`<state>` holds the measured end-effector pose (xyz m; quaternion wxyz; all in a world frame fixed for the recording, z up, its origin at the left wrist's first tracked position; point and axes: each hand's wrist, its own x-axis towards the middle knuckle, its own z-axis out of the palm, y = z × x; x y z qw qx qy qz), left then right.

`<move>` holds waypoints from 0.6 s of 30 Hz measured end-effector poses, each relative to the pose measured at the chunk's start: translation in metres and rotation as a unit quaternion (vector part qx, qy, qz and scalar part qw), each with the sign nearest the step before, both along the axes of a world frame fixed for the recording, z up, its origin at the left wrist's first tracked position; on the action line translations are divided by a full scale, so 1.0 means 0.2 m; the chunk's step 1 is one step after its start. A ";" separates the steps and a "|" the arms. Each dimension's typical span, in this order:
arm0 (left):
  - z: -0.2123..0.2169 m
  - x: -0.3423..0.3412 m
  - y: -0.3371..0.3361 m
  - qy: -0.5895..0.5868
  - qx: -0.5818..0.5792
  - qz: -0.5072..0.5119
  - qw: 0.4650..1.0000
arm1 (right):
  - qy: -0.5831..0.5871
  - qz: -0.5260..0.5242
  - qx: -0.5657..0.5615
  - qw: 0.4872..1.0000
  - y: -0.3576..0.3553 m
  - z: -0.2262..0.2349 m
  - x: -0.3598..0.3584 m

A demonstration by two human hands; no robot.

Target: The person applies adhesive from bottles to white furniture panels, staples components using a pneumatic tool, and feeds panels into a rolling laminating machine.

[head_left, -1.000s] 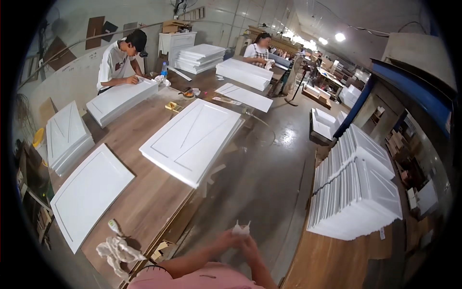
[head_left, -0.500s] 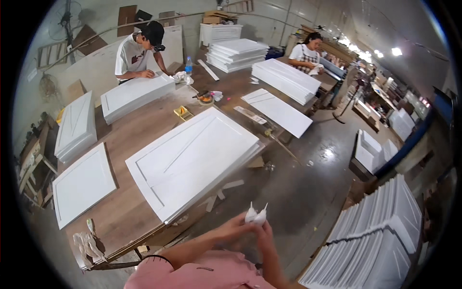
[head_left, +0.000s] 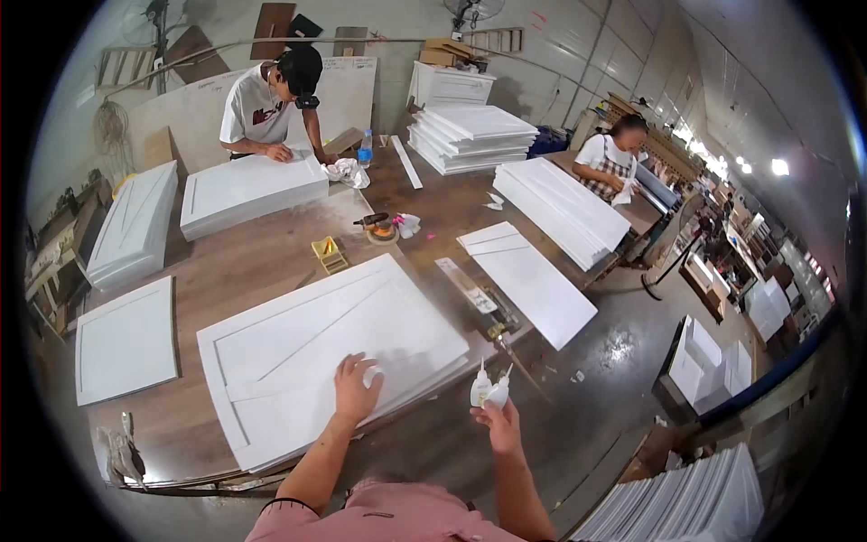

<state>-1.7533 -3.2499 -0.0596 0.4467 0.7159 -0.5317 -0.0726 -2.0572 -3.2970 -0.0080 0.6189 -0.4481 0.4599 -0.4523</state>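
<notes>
Two small white bottles (head_left: 489, 388) sit pinched together in my right hand (head_left: 499, 423), nozzles up, held off the table edge over the floor. My left hand (head_left: 357, 387) lies flat, fingers spread and grasping nothing, on the near part of the white panel (head_left: 334, 348). I see the panel to the left of the bottles, its long axis running from lower left up toward the right, along the table (head_left: 262, 262). My left hand is already touching it; the right is just beside its near right corner.
</notes>
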 end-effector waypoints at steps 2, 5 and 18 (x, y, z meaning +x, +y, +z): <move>-0.05 0.03 -0.08 -0.027 0.019 0.081 0.996 | 0.028 0.010 0.003 1.000 -0.18 0.04 0.05; -0.11 0.01 -0.10 -0.065 0.084 0.102 0.989 | 0.043 0.040 -0.018 0.998 -0.51 0.04 0.12; 0.00 0.09 -0.29 -0.095 0.190 0.184 0.960 | 0.242 0.210 -0.115 0.940 -2.25 -0.40 1.13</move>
